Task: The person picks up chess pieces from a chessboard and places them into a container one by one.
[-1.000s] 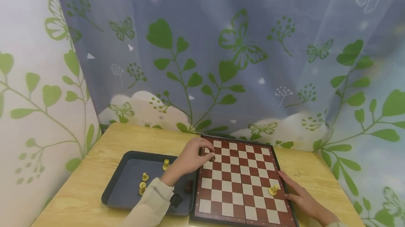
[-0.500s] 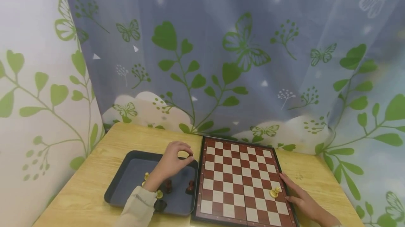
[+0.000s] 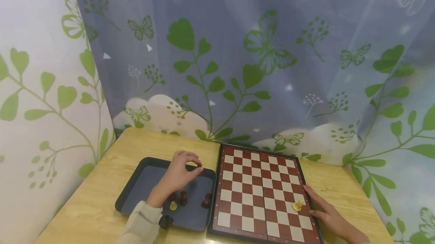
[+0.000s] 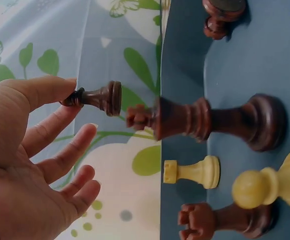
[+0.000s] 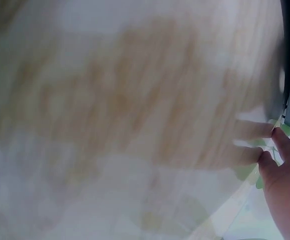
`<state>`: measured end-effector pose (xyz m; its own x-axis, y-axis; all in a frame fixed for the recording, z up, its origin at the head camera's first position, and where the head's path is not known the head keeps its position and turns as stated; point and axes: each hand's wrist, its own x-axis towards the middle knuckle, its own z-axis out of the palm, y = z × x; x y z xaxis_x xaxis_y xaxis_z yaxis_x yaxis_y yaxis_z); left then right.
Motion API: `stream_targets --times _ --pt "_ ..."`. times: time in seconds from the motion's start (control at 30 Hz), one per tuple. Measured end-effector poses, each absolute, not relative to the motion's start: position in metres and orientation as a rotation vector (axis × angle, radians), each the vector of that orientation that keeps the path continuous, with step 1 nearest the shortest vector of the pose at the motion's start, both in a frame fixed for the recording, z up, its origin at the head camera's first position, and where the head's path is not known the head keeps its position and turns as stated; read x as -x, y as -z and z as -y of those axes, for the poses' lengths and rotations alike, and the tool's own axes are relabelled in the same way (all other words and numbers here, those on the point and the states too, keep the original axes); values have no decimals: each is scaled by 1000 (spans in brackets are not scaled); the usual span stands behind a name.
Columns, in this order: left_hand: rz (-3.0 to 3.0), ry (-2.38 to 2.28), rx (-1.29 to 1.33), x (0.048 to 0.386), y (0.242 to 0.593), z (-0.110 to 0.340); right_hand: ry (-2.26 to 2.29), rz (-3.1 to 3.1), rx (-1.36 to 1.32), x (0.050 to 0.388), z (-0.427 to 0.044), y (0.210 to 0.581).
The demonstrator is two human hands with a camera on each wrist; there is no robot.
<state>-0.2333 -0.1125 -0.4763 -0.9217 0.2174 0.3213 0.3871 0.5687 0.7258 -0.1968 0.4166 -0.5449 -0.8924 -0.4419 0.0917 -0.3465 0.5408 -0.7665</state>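
My left hand (image 3: pixel 179 174) pinches a dark brown chess piece (image 4: pixel 102 98) by its top between thumb and forefinger, above the navy tray (image 3: pixel 123 195); the other fingers are spread loosely. The fingers hide the piece's top. Below it in the tray stand a dark king (image 4: pixel 224 120), a cream rook (image 4: pixel 199 171), a cream pawn (image 4: pixel 257 187) and a dark rook (image 4: pixel 209 220). A dark piece (image 4: pixel 215 25) lies tipped over. My right hand (image 3: pixel 327 212) rests along the right edge of the chessboard (image 3: pixel 249 198), its fingers fairly straight. Beside it on the board is a yellow chess piece (image 3: pixel 298 205).
The board lies flat on a wooden table (image 3: pixel 136 142), just right of the tray, with the tray's side close against it. A patterned curtain (image 3: pixel 224 47) hangs behind the table's back edge. Another patterned cloth (image 3: pixel 44 85) covers the left side.
My left hand has moved left from the board's far left corner to over the tray, with the dark chess piece pinched throughout. My right hand has stayed at the board's edge.
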Motion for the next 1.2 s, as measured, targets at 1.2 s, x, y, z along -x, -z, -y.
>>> stream_targets --times 1.2 --pt "2688 1318 419 214 473 112 1272 -2589 623 204 -425 546"
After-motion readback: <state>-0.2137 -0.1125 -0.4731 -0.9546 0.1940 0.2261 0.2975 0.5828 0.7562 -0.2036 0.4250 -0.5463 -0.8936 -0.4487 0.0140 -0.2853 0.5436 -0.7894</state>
